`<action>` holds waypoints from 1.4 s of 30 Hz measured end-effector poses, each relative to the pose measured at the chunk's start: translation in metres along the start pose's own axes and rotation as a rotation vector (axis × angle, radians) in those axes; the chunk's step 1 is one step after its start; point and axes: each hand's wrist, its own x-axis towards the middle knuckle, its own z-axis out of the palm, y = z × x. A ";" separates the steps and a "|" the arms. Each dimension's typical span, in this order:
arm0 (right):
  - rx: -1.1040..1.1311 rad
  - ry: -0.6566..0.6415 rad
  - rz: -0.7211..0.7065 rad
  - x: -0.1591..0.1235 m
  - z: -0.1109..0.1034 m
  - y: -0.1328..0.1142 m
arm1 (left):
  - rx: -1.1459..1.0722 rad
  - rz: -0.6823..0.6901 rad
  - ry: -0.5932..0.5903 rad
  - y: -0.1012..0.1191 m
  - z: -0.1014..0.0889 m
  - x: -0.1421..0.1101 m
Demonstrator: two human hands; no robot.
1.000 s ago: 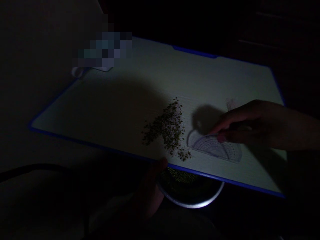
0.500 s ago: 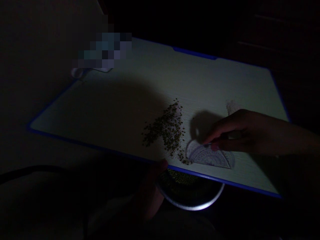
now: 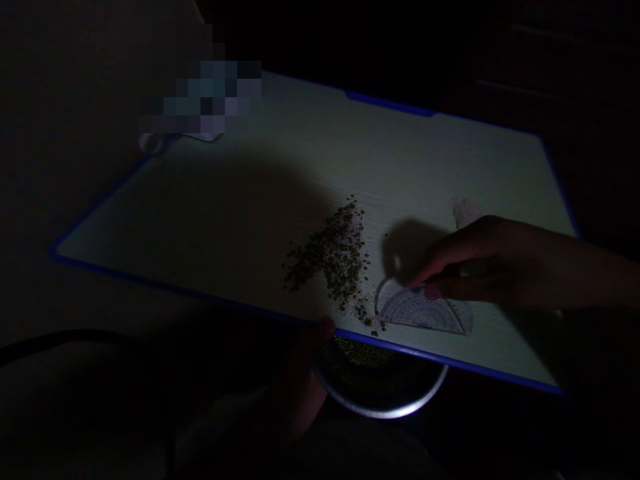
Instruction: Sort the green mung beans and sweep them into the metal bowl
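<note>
Protractor (image 3: 423, 312): clear plastic half-circle with printed scale, lying flat on its straight edge's side, which I am pinning from above.
Small green grains (image 3: 335, 257): dry, lying in a loose scattered heap just beside it.

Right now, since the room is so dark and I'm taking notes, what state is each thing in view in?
Right hand: curled, fingertips on the protractor.
Clear protractor: lying flat on the board.
Left hand: thumb over the board's near edge, rest in shadow.
White board with blue edging: level-looking, extending over the bowl.
Green seeds: loose, in a scattered heap on the board.
Metal bowl: partly under the board, holding seeds.
</note>
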 end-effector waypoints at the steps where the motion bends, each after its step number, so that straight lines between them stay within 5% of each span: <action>1: 0.000 -0.010 -0.004 0.001 0.001 0.000 | 0.003 0.000 -0.008 0.000 0.000 0.000; 23: 0.022 -0.074 -0.036 0.000 0.003 0.010 | 0.014 0.003 -0.139 -0.005 -0.013 0.012; 42: 0.001 -0.022 -0.039 0.003 0.006 0.005 | -0.042 -0.024 -0.104 -0.004 -0.008 0.007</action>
